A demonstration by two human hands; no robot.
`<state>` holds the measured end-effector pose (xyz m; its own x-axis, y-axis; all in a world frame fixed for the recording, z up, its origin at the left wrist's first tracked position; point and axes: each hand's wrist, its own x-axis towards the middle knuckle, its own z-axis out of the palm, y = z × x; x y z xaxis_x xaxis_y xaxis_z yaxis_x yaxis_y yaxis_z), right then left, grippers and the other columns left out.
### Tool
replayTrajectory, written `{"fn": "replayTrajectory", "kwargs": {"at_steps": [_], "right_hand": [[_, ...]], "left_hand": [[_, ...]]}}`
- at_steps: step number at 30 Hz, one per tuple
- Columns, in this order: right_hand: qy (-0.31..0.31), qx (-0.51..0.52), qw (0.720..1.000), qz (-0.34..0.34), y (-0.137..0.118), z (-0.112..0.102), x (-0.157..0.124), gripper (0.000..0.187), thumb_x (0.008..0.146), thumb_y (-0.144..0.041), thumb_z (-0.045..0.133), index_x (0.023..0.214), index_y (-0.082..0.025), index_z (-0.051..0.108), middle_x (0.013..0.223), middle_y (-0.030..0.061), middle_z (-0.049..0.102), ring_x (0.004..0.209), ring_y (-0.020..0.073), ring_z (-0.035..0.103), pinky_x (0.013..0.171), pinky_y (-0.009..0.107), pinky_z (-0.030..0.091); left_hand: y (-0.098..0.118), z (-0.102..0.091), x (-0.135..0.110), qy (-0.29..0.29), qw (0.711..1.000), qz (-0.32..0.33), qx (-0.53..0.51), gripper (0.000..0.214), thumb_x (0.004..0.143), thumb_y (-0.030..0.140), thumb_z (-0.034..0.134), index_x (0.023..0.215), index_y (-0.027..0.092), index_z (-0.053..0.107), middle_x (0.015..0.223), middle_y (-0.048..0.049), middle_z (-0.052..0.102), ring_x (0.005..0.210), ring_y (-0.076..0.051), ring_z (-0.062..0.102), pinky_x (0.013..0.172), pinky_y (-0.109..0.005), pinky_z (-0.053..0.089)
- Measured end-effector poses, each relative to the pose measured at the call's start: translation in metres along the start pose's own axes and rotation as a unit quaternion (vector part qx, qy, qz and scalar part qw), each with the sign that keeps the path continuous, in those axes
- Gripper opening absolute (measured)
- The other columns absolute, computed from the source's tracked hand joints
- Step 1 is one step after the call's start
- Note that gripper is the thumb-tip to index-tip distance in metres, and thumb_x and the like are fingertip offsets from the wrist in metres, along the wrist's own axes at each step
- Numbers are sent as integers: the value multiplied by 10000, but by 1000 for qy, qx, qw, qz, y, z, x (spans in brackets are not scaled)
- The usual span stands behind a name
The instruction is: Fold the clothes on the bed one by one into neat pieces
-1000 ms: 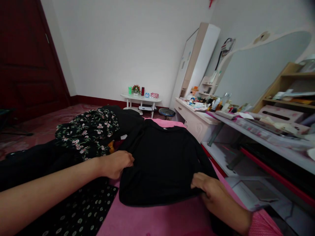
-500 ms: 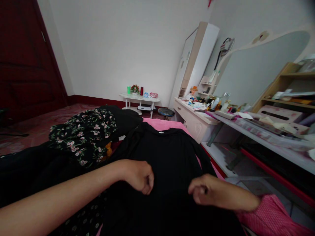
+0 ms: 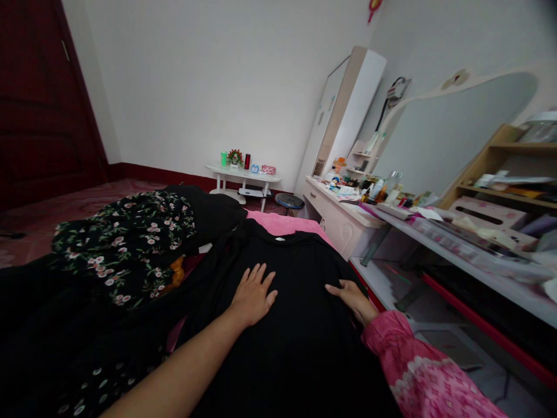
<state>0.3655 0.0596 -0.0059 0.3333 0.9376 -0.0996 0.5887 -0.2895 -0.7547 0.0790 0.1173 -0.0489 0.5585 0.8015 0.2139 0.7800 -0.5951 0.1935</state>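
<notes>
A black top lies spread on the pink bed in front of me, its neckline at the far end. My left hand rests flat on the middle of it, fingers stretched out and apart. My right hand, in a pink patterned sleeve, lies open on the garment's right side near the bed's edge. Neither hand holds anything.
A black floral garment and other dark clothes are heaped on the left. A cluttered dressing table and grey shelf run along the right. A small white table stands by the far wall, a dark red door at left.
Both hands let go of the folded black top's lower edge, drew it toward me so it lies spread out, then moved forward and flattened open on it.
</notes>
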Motion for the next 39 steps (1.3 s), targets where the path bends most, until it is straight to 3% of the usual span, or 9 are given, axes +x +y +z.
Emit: {"fn": "replayTrajectory", "kwargs": {"at_steps": [3, 6, 11, 14, 16, 22, 28, 33, 39], "right_hand": [[-7, 137, 991, 6, -4, 4, 2, 176, 750, -308, 554, 897, -215, 580, 883, 67, 720, 814, 229, 692, 725, 327, 556], [62, 120, 991, -3, 8, -3, 7, 229, 766, -328, 516, 963, -216, 547, 864, 66, 709, 790, 231, 689, 697, 336, 554], [130, -169, 977, -25, 21, -25, 8, 190, 695, -188, 557, 881, -221, 582, 843, 46, 650, 836, 242, 656, 693, 338, 515], [121, -392, 906, -104, -2, -24, 9, 265, 692, -107, 543, 924, -203, 626, 1006, 89, 612, 957, 268, 609, 772, 369, 476], [89, -445, 872, -182, -25, -12, 14, 302, 741, -112, 525, 1012, -190, 635, 1127, 110, 577, 1035, 259, 575, 854, 374, 450], [-113, -355, 878, -301, -70, 60, 60, 505, 874, -399, 518, 1338, -205, 484, 1441, 119, 387, 1288, 264, 394, 1034, 392, 351], [-84, -377, 895, -225, -100, 101, 133, 519, 925, -484, 407, 1375, -226, 438, 1366, 134, 458, 1267, 279, 406, 1004, 414, 364], [-60, -383, 908, -158, -110, 121, 195, 570, 913, -520, 411, 1425, -275, 360, 1528, 130, 237, 1353, 342, 290, 1022, 544, 303], [-27, -372, 922, -102, -111, 140, 219, 527, 917, -510, 397, 1389, -276, 426, 1480, 128, 354, 1365, 356, 272, 1025, 657, 198]], "left_hand": [[1, -3, 0, -5, 1000, -1, -3, 556, 939, 504, 303, 1433, 258, 370, 1530, -94, 275, 1419, -280, 195, 1143, -491, 143], [1, -6, 0, -8, 1000, 1, -8, 540, 939, 498, 312, 1434, 286, 364, 1534, -85, 269, 1420, -281, 190, 1140, -499, 146], [2, -7, -1, -7, 1000, 11, -24, 496, 940, 486, 324, 1416, 358, 377, 1535, -45, 272, 1418, -303, 187, 1134, -533, 135], [2, -7, 0, -4, 999, 14, -30, 492, 938, 479, 330, 1409, 351, 394, 1536, -49, 271, 1416, -316, 183, 1132, -542, 139], [2, -6, 0, 0, 999, 17, -32, 491, 939, 477, 329, 1407, 348, 399, 1534, -59, 272, 1416, -321, 182, 1130, -546, 143], [1, -4, 1, 8, 999, 13, -39, 500, 936, 487, 327, 1410, 344, 395, 1539, -56, 259, 1418, -324, 173, 1133, -560, 134], [1, -3, 3, 8, 998, 7, -58, 509, 927, 493, 334, 1410, 346, 395, 1548, -52, 232, 1424, -322, 149, 1137, -572, 121], [2, -2, 6, -8, 997, -11, -72, 507, 926, 503, 334, 1409, 358, 389, 1558, -50, 200, 1429, -322, 119, 1136, -572, 113], [3, -2, 6, -12, 996, -16, -87, 509, 928, 504, 328, 1411, 352, 383, 1561, -59, 183, 1431, -323, 93, 1139, -565, 87]]}}
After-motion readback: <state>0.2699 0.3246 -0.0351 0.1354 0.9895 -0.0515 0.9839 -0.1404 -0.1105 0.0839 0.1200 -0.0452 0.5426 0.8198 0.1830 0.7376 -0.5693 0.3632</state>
